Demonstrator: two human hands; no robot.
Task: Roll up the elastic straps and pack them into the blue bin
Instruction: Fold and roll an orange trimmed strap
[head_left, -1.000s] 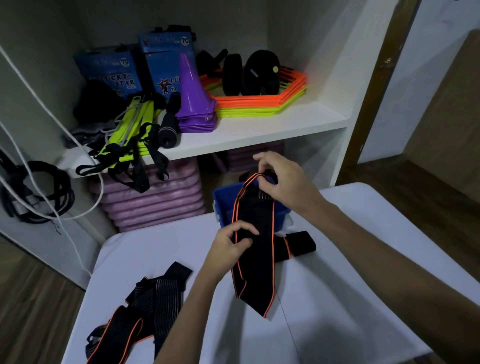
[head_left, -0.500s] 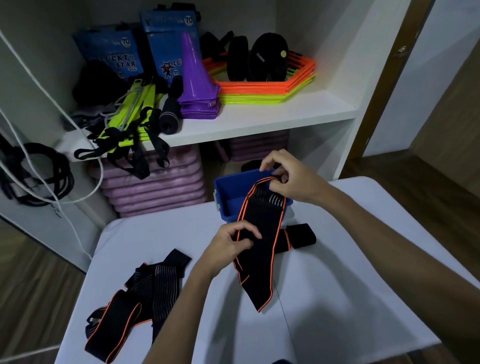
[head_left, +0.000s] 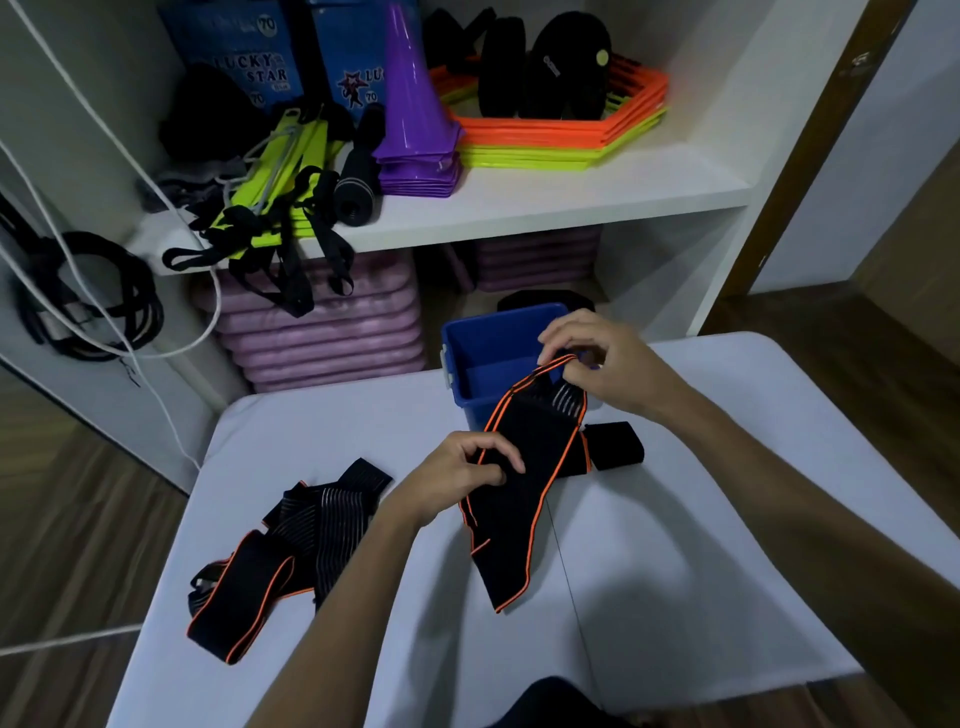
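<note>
A black elastic strap (head_left: 519, 499) with orange edging hangs over the white table (head_left: 675, 571), held up by both hands. My right hand (head_left: 597, 364) pinches its top end just in front of the blue bin (head_left: 467, 353). My left hand (head_left: 457, 475) grips the strap's left edge about halfway down. The strap's lower tip reaches the table, and its far end (head_left: 615, 452) trails flat to the right of the bin. The bin stands at the table's far edge; its visible inside is bare. More black straps (head_left: 291, 540) lie tangled at the table's left.
Behind the table a white shelf (head_left: 519, 208) carries purple cones (head_left: 415, 109), orange and yellow hexagon rings (head_left: 561, 140), black pads and a yellow-green ladder with black straps. Pink mats (head_left: 322, 332) are stacked below it. Cables hang at the left.
Both hands and the strap have come down a little toward the table, the right hand lowering the top end in front of the bin. The camera tilted slightly downward.
</note>
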